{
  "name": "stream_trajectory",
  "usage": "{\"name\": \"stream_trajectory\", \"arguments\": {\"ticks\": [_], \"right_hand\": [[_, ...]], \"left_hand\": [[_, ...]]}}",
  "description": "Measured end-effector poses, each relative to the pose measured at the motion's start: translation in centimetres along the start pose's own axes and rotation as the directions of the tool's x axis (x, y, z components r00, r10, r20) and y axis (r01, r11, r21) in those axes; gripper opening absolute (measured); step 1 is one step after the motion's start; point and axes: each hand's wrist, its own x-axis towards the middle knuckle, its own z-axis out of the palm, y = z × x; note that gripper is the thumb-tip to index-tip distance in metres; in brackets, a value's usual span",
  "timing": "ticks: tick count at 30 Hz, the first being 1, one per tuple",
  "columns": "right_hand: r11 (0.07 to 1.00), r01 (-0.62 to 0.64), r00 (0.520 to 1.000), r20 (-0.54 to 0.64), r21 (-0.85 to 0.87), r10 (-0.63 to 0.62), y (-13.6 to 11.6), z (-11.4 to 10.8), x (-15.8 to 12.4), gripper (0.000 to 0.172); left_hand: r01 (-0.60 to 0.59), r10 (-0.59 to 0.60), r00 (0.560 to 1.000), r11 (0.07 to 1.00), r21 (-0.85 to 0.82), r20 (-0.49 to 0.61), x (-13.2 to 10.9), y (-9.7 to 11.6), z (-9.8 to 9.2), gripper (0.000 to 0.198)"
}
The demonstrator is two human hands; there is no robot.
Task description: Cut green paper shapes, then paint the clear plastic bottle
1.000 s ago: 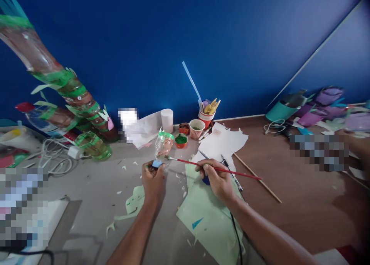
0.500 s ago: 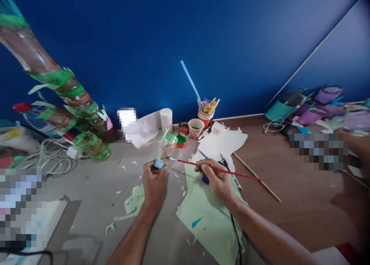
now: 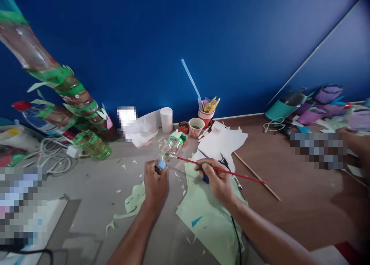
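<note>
I saw a person's left hand (image 3: 156,179) curled round the blue cap (image 3: 161,164) at one end of a clear bottle (image 3: 165,146). The fingers were closed and gripped it there. The bottle pointed away from the hand, with a green band (image 3: 175,139) near its far end. That end was in front of a pot of green paint (image 3: 184,138) and hid part of it. I could not tell if the bottle touched the table (image 3: 89,191).

The right hand (image 3: 216,180) held a thin red brush (image 3: 187,161). The thumb and fingers were pinched on its handle. The brush tip was right by the bottle, near the cap, but I could not tell if they touched.

A green sheet (image 3: 208,228) lay under the right hand, and a white sheet (image 3: 224,141) lay past it. A stick (image 3: 251,171) lay to the right. Near the blue wall (image 3: 138,45) stood a red cup (image 3: 206,120) with a straw (image 3: 190,78) in it.
</note>
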Motion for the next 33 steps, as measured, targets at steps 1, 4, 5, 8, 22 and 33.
{"name": "stream_trajectory", "arguments": {"ticks": [1,4,5,8,22,33], "right_hand": [[1.0,-0.012,1.0,-0.006,-0.015,0.012,-0.1,0.0,0.0,0.016],[0.996,-0.046,0.999,-0.015,-0.073,0.045,-0.3,-0.1,0.0,0.018],[0.995,-0.054,0.998,-0.02,-0.088,0.052,-0.3,-0.2,0.0,0.018],[0.994,-0.056,0.998,-0.04,-0.091,0.052,0.0,-0.7,-0.1,0.018],[0.998,-0.046,0.998,-0.036,-0.051,0.044,-0.2,0.0,0.3,0.015],[1.0,-0.013,1.0,0.026,0.01,0.013,-0.2,-0.2,0.4,0.015]], "left_hand": [[-0.031,0.031,0.999,1.0,-0.001,-0.006,0.0,0.0,0.0,0.017],[-0.076,0.076,0.997,0.997,-0.006,-0.035,0.1,-0.2,-0.1,0.019],[-0.073,0.073,0.996,0.997,-0.007,-0.051,0.1,-0.3,-0.1,0.019],[-0.057,0.055,0.994,0.998,-0.016,-0.09,0.2,-0.5,-0.1,0.019],[-0.12,0.119,0.988,0.993,-0.007,-0.098,0.2,-0.7,0.0,0.019],[-0.059,0.054,0.992,0.997,-0.044,-0.11,0.3,-0.5,0.1,0.018]]}}
